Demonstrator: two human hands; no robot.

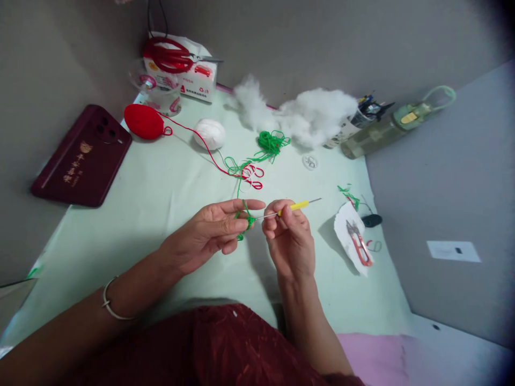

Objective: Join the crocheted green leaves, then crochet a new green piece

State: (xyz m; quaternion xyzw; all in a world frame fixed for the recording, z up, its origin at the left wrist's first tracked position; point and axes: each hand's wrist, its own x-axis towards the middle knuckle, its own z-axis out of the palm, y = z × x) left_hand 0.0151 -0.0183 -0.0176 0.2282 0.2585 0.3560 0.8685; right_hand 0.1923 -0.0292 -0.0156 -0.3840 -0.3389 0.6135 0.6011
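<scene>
My left hand (209, 230) pinches a small green crochet piece (246, 221) between thumb and fingers, with green yarn (240, 185) running up over the index finger. My right hand (287, 236) grips a yellow-handled crochet hook (298, 206) whose metal tip points into the green piece. The green strand leads back to a loose tangle of green yarn (272, 143) on the pale green mat (140, 203).
A red yarn ball (144, 121), a white yarn ball (209, 133), stuffing fluff (309, 115), red thread snips (359, 244) on paper, a dark red phone (82, 155), a box with red scissors (169, 56), a cup and a bottle (386, 131) lie around.
</scene>
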